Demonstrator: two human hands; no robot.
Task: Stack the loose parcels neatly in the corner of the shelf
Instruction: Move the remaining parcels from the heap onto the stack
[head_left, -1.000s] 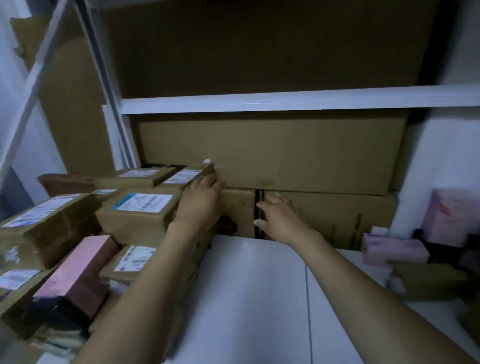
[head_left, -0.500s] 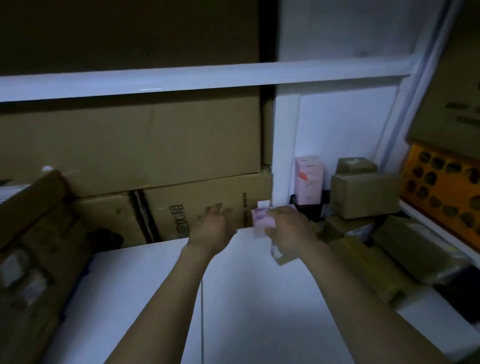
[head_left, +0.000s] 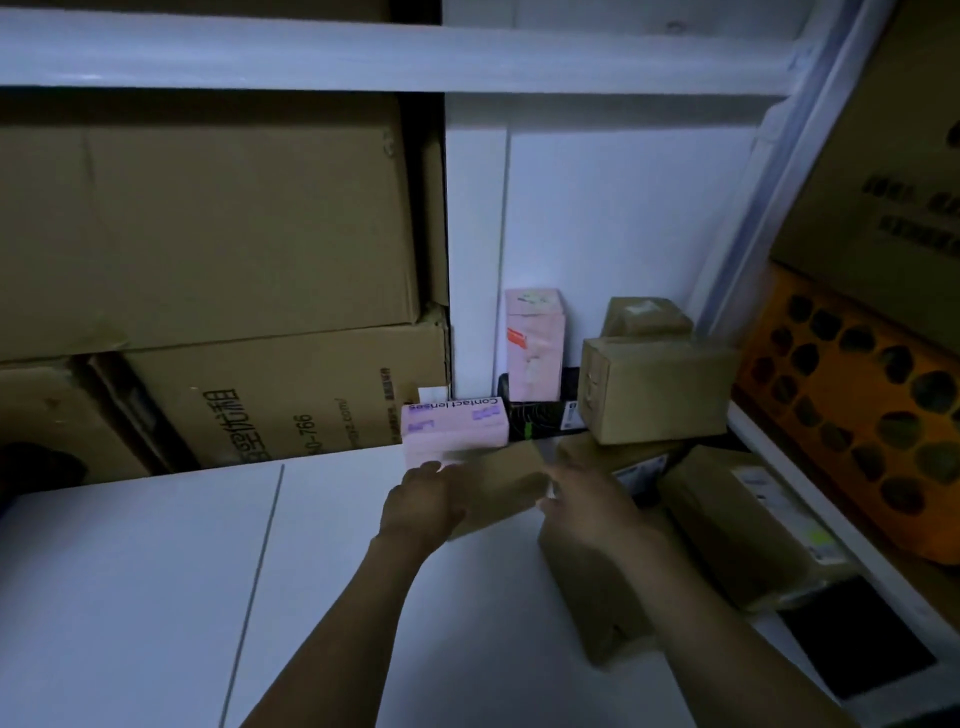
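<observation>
Both hands are on one small brown parcel (head_left: 498, 483), sitting low over the white shelf (head_left: 156, 597), right of the middle. The left hand (head_left: 421, 512) has the parcel's left end, its grip clamped on, fingers curled over the top edge. The right hand (head_left: 589, 506) is up against the right end, but it's smeared with blur, so I honestly can't tell if that grip is closed on it or just touching.

Just behind the parcel there's a pink contact lenses box (head_left: 454, 426) lying flat, touching or nearly touching it. Further back in the right corner a taller pink box (head_left: 535, 343) stands upright against the wall, with a cardboard box (head_left: 654, 395) beside it sitting on top of other parcels. A long flat parcel (head_left: 737, 525) lies to the right, and another brown one (head_left: 587, 608) sits under the right forearm. Big cartons (head_left: 208, 223) fill the back left. An orange crate (head_left: 857, 415) with round holes is off to the far right, past the shelf's edge.
</observation>
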